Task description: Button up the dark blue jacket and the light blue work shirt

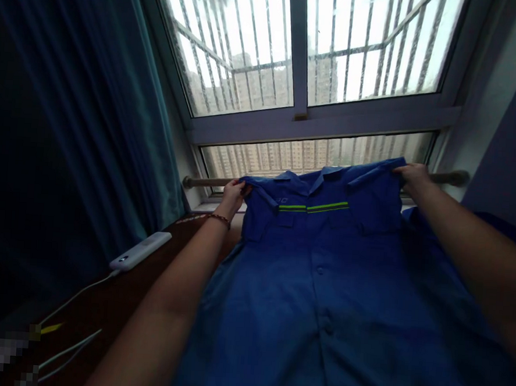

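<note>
A blue short-sleeved work shirt (288, 265) with a collar, a button front and bright green chest stripes is spread out in front of me, its collar toward the window. My left hand (234, 196), with a beaded bracelet (219, 218) at the wrist, pinches the shirt at its left shoulder edge. At the opposite shoulder edge, my right hand (414, 176) grips the cloth between thumb and fingers. Between the two hands the upper part is pulled wide. The lower part runs toward me, out of the bottom of the view.
A window (297, 117) with outside bars stands ahead, a horizontal rail (210, 182) before it. Dark blue curtains (114, 120) hang at left. On the brown surface (157, 274) lie a white power strip (141, 250) with its cord and other thin white cables (69, 350).
</note>
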Available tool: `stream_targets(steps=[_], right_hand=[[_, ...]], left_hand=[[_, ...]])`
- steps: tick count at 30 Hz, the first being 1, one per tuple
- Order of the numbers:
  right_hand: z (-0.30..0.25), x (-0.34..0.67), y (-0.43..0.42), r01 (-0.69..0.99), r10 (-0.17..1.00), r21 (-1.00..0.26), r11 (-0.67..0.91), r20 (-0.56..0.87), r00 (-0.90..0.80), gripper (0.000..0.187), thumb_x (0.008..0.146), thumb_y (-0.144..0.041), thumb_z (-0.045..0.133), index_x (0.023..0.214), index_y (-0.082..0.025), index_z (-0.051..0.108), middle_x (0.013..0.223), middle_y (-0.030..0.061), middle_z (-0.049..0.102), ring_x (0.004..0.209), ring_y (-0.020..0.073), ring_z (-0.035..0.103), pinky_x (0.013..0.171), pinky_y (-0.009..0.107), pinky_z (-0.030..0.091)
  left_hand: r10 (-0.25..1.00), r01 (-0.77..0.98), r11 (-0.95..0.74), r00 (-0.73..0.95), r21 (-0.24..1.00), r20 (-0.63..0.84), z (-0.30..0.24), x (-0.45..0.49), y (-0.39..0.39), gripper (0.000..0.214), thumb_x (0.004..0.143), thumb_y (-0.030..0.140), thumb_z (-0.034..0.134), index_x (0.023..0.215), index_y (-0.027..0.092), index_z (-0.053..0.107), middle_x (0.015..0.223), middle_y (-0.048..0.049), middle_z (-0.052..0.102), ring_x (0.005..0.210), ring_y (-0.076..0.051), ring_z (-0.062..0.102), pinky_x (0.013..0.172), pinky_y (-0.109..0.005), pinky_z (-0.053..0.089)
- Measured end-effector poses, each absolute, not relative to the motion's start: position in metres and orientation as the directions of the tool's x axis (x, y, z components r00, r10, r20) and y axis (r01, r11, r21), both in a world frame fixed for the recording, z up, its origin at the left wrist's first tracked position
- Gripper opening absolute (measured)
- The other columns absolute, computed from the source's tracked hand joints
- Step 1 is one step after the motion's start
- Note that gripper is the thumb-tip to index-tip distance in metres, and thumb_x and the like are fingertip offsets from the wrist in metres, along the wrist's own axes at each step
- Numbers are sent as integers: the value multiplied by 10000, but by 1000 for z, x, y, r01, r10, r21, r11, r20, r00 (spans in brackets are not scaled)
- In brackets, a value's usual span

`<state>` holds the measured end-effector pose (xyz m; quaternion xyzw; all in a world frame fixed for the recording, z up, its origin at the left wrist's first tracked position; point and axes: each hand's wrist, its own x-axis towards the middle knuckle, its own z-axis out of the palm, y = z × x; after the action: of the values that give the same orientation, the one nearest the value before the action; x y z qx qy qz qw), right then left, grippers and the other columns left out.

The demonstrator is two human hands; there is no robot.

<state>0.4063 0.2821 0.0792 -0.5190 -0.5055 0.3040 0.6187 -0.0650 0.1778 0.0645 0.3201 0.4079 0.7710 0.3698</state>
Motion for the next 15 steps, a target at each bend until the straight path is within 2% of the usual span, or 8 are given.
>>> stream_targets(steps=[3, 6, 8, 9, 10, 12, 13, 15], right_hand=[[84, 419, 258, 82, 932, -966, 245, 258, 256, 218, 726, -13, 461, 917, -114, 494, 655, -12, 559, 533, 58, 504, 589, 233, 444], [73, 435, 220, 104, 967, -975, 195, 209, 147, 305, 671, -22, 519, 949, -148, 530, 707, 12, 593, 560, 100, 548, 599, 266, 459], [55, 450, 190, 214, 982, -961, 172, 184, 34, 359, 625, -49, 577, 958, -183, 558, 745, 31, 619, 591, 144, 578, 599, 290, 468], [42, 458, 173, 325, 983, -927, 185, 178, -53, 389, 602, -67, 603, 965, -200, 565, 773, 36, 630, 624, 168, 592, 610, 300, 473], [27, 466, 156, 452, 971, -861, 232, 179, -159, 431, 569, -75, 631, 973, -213, 571, 804, 37, 638, 673, 191, 603, 630, 301, 477], [-6, 479, 120, 636, 897, -654, 410, 161, -412, 476, 548, -119, 665, 1003, -226, 573, 844, 36, 645, 749, 223, 607, 668, 296, 481], [-23, 484, 102, 692, 863, -531, 490, 179, -473, 481, 570, -137, 648, 1033, -239, 567, 837, 32, 648, 747, 226, 609, 651, 291, 486], [-52, 486, 70, 748, 786, -254, 613, 284, -548, 534, 579, -99, 598, 1082, -271, 553, 892, 25, 649, 734, 216, 612, 631, 271, 495]], left_hand=[[830, -289, -443, -489, 848, 267, 65, -61, 153, 127, 663, 11, 540, 700, 128, 508, 634, -3, 573, 597, -97, 574, 627, -252, 500], [857, -278, -431, -425, 858, 292, 51, -54, 108, 154, 628, 21, 552, 734, 129, 526, 670, -15, 592, 621, -112, 585, 656, -271, 495], [876, -231, -387, -395, 893, 277, 32, -50, 68, 200, 603, 20, 550, 768, 133, 546, 701, -25, 603, 637, -122, 589, 669, -277, 486], [886, -173, -346, -385, 922, 260, 20, -49, 46, 222, 590, 19, 546, 779, 135, 557, 710, -28, 606, 642, -128, 588, 666, -276, 481], [897, -78, -290, -370, 954, 242, 7, -49, 23, 241, 578, 16, 543, 785, 137, 567, 714, -30, 607, 645, -136, 586, 657, -272, 475], [923, 250, -158, -307, 955, 233, -18, -51, -19, 275, 569, 27, 553, 813, 149, 588, 698, -27, 599, 628, -150, 572, 612, -262, 457], [938, 447, -113, -246, 887, 244, -29, -52, -37, 317, 564, 22, 553, 845, 161, 596, 690, -22, 592, 626, -155, 563, 609, -263, 447], [946, 770, -129, -93, 625, 311, -44, -55, -65, 420, 594, 6, 516, 966, 187, 586, 757, -35, 593, 697, -170, 559, 664, -279, 435]])
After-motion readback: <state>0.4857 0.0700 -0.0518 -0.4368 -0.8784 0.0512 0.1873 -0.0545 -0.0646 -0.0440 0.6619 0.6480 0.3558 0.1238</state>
